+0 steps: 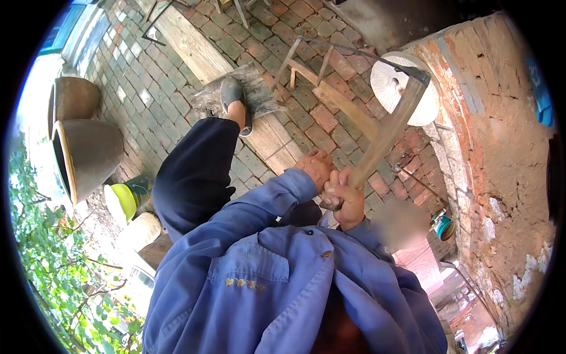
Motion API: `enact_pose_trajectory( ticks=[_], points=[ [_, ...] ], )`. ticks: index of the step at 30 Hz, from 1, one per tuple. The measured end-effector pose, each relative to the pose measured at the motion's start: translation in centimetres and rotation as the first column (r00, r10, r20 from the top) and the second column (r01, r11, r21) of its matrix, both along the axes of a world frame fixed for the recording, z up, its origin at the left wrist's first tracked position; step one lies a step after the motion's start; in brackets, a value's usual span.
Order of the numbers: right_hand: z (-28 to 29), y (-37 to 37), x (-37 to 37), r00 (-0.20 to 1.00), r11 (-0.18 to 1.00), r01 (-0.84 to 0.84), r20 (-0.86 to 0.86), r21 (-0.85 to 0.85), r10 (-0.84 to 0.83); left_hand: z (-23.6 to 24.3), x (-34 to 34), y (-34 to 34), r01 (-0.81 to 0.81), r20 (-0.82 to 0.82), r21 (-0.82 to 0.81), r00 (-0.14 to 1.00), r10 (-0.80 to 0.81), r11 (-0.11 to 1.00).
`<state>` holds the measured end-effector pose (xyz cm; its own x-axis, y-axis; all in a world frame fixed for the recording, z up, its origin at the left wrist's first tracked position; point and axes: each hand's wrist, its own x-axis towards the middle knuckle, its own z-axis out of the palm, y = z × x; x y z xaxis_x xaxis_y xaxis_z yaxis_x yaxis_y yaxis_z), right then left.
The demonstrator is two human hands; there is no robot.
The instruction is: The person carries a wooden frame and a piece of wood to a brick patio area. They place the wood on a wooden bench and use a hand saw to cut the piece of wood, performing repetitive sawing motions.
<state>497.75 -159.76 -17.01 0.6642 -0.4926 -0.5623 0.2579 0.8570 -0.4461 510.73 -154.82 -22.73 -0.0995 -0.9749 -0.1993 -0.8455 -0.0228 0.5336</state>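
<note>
Brown jars (94,156) — two, large and tipped on their sides — stand along the brick floor's (138,121) left edge; their insides are turned from view. Just below them sits one bright yellow-green container (121,202), its contents unclear to me. One long pale plank (194,50) runs diagonally from the floor's far edge toward the person, with one short, worn board (265,88) across it; two dark shoes (232,93) rest there. Near the floor's middle, the left hand (318,167) is curled against the right hand; whether it grips anything, I cannot tell. The right hand (346,199) is wrapped round the near end of one wooden frame tool (386,138), which slants up and right above the bricks. Beyond its far corner lies one pale round disc (386,79); by the floor's right edge, one teal can (443,228) — contents not discernible.
</note>
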Motion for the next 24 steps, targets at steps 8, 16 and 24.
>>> enact_pose_trajectory(
  ticks=[8,16,24],
  points=[
    [2.3,-0.7,0.2,0.997,0.998,-0.019,0.072,0.067,0.014,2.9,1.5,-0.2,-0.026,-0.015,-0.127,1.0,0.025,0.992],
    [3.2,0.7,-2.6,0.976,0.971,-0.01,0.216,0.238,-0.043,4.5,-0.7,1.0,-0.002,0.017,-0.169,1.0,0.004,0.986],
    [6.4,2.3,-7.4,0.953,0.986,0.014,0.297,0.168,-0.064,7.9,-5.4,2.2,0.005,-0.009,-0.15,1.0,-0.006,0.989]
  ],
)
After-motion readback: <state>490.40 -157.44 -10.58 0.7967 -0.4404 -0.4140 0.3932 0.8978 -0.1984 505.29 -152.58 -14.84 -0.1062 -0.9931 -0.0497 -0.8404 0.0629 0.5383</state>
